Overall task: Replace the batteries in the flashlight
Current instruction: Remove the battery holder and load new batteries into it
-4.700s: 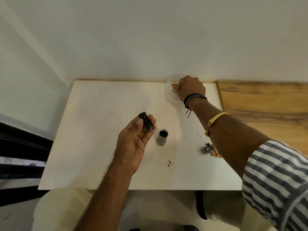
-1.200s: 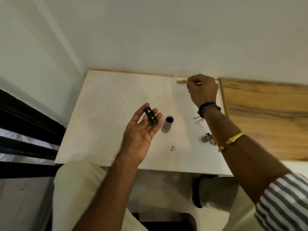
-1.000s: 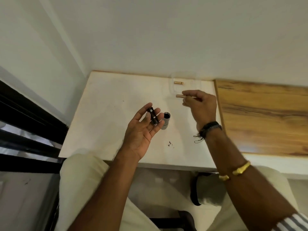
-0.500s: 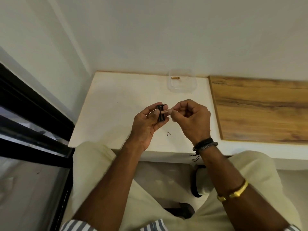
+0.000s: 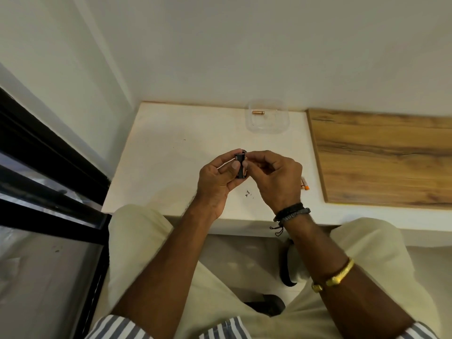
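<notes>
In the head view, the left hand (image 5: pixel 217 182) grips the black battery holder (image 5: pixel 240 167) above the white table (image 5: pixel 166 152). The right hand (image 5: pixel 276 179) is closed with its fingertips (image 5: pixel 245 163) at the holder (what they pinch I cannot tell). One battery (image 5: pixel 258 112) lies in the clear container (image 5: pixel 267 127) at the far edge; more batteries (image 5: pixel 305 184) lie beside the right hand.
</notes>
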Demonstrator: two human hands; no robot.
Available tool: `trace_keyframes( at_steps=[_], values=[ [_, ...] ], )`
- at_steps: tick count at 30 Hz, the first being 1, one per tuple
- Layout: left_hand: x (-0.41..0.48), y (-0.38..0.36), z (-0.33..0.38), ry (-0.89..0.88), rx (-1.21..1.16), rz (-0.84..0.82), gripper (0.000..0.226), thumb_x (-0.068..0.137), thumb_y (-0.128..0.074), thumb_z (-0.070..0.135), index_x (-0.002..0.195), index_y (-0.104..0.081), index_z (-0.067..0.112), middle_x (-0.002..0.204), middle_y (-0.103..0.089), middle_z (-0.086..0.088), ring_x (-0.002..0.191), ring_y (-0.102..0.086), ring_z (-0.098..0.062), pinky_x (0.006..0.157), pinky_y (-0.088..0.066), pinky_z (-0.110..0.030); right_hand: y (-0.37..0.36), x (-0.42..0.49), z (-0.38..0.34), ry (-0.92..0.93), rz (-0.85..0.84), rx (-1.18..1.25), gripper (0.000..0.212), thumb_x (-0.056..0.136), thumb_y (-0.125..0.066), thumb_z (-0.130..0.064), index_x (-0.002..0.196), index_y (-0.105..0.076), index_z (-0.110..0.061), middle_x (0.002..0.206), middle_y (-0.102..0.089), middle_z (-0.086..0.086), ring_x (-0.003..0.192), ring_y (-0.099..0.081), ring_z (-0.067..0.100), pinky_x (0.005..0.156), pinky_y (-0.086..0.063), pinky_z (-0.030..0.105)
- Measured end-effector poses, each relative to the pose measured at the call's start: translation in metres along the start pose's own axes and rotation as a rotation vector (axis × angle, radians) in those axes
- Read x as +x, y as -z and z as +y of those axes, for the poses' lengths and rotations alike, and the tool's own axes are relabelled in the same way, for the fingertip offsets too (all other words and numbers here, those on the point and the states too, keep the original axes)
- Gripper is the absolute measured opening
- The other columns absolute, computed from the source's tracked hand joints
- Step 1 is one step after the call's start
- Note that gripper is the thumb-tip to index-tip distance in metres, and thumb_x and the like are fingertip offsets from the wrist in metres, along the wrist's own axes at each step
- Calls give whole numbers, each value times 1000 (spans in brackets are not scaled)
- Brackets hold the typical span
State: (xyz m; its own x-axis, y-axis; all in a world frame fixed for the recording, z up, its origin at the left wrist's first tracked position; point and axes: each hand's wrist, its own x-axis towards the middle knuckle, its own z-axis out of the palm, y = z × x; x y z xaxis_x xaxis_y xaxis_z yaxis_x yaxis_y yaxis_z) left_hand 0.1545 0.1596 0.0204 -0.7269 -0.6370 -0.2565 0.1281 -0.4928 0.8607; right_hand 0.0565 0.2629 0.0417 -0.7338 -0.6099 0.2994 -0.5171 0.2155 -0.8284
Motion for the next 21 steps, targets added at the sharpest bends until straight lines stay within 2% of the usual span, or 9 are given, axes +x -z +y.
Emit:
trace_keyframes(
  at_steps=[5,8,13,18,21],
  values=[
    [1,2,-1,-16,10,9,32,97,-57,7,129,-61,4,122,-70,-12,113,-68,-32,94,-56,-45,-6,-2,5,72,42,-2,15,89,-77,-12,103,-80,-11,94,-78,2,83,-65,-6,79,-50,3],
    [0,-2,-2,-11,-4,8,32,97,-57,8,128,-61,4,121,-71,-12,112,-68,-30,88,-58,-39,-11,-6,10,143,66,-27,17,90,-74,-9,106,-80,-10,100,-75,4,91,-64,4,84,-48,5],
    [2,-4,1,49,-61,11,32,99,-56,12,129,-60,0,123,-69,-17,113,-67,-31,95,-56,-40,-17,-8,17,107,17,-4,20,90,-75,-13,109,-79,-14,99,-67,-2,92,-60,6,79,-45,5],
    [11,0,5,79,-202,80,31,99,-55,9,128,-57,-1,121,-68,-21,109,-69,-33,95,-56,-41,-16,14,25,-7,42,142,16,90,-76,-14,105,-80,-18,98,-76,1,93,-70,13,80,-59,29],
    [17,6,8,101,-357,110,28,101,-52,9,127,-56,-2,124,-67,-23,113,-67,-34,99,-53,-43,-13,38,30,-124,99,207,16,89,-77,-15,104,-79,-17,96,-77,2,85,-73,17,78,-61,33]
  ],
)
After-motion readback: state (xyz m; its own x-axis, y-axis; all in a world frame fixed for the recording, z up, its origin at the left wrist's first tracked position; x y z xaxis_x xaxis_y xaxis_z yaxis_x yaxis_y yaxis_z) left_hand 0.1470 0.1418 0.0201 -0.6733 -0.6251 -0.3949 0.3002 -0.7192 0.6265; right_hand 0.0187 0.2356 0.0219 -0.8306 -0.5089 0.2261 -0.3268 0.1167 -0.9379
